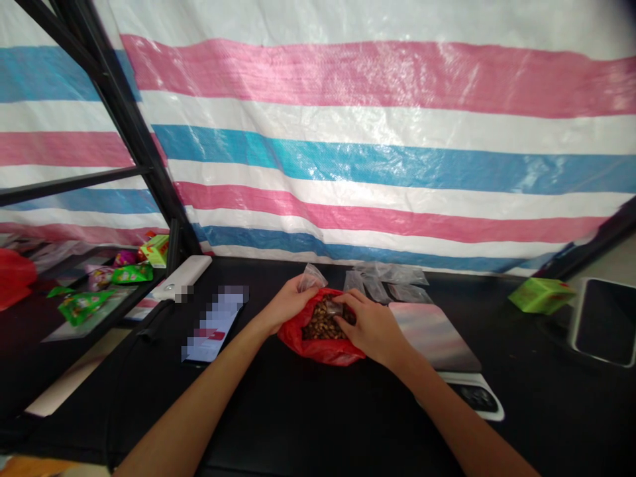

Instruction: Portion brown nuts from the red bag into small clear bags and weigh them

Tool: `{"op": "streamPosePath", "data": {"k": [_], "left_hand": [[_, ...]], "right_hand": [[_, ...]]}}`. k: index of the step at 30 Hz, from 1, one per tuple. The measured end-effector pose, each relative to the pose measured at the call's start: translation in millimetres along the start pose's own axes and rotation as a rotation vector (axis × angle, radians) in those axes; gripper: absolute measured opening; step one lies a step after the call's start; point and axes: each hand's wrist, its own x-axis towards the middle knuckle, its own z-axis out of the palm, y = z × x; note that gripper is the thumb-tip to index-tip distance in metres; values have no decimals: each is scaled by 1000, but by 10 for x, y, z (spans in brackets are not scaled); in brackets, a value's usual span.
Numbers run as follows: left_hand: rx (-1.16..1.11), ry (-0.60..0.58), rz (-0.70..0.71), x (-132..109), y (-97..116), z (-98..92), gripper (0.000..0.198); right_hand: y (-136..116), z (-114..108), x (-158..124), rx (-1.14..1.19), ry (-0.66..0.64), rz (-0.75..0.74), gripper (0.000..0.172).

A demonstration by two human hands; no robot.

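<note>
- on my feed, a red plastic bag (pixel 322 348) sits on the black counter (pixel 308 417) at the middle of the view. its mouth is open and it is filled with small brown pieces (pixel 320 326).
- the left hand (pixel 285 306) is at the bag's 10 o'clock rim. its fingers (pixel 301 290) are pinched closed on a small clear plastic pouch (pixel 312 275), held just above the rim.
- the right hand (pixel 372 328) lies over the bag's 3 o'clock side, with its fingers (pixel 344 311) curled down into the brown pieces. i cannot tell whether they clamp anything.
- at 3 o'clock from the bag, just beside the right wrist, lies a flat digital scale with a shiny pinkish plate (pixel 432 338). the right forearm crosses in front of it.
- at 1 o'clock, a scatter of empty clear pouches (pixel 387 278) lies flat on the counter, near the back wall.
- at 9 o'clock lies a blurred flat card or phone (pixel 213 324). beyond it, at 10 o'clock, is a white oblong power bank (pixel 186 275).
- far out at 3 o'clock stands a green cardboard box (pixel 539 295), and beside it a white-rimmed device with a dark screen (pixel 603 321).
- far out at 9 o'clock, a black shelf (pixel 20 344) carries green snack packets (pixel 82 306).
- behind everything hangs a pink, blue and white striped woven tarp (pixel 377 146).
</note>
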Motion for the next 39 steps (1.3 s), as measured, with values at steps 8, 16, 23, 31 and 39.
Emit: {"op": "streamPosePath", "data": {"k": [8,16,23,31,39], "left_hand": [[440,118,421,40,34,-101,17],[1048,95,678,-47,100,-194,26],[860,-30,689,-100,108,-110,43],[669,-37,623,-60,82,-91,49],[788,2,568,-13,14,-110,33]], "right_hand": [[3,0,18,120,19,23,19],[53,-83,55,202,196,79,31],[68,-79,60,242,208,66,31],[32,-124,47,238,165,29,33],[-9,-129,35,272,188,16,32]]}}
